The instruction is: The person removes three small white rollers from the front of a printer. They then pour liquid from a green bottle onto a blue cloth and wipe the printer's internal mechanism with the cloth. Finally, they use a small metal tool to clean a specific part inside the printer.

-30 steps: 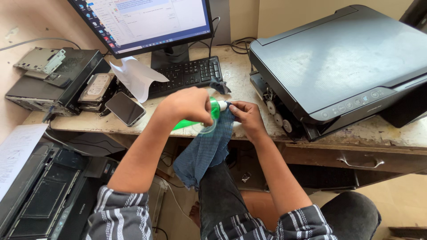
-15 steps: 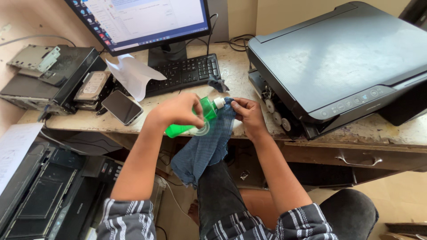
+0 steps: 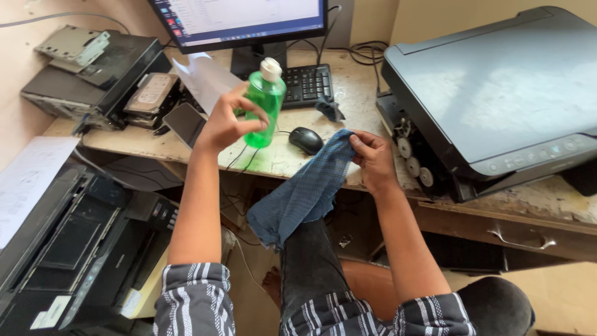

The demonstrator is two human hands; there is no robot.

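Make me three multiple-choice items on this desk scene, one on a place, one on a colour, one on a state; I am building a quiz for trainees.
1. Where does the computer mouse lie?
A. on the desk, between the two hands
B. on top of the printer
C. on the floor

2. What colour is the bottle in the left hand?
A. red
B. green, with a white cap
C. black

3. How is the blue cloth held?
A. folded flat on the desk
B. pinched at its top by the right hand, the rest hanging down
C. wrapped round the bottle

Answers: 1 A, it sits on the desk in front of the keyboard; 2 B, clear green body under a white cap; 3 B, the fingers grip its upper edge and it drapes towards the lap.
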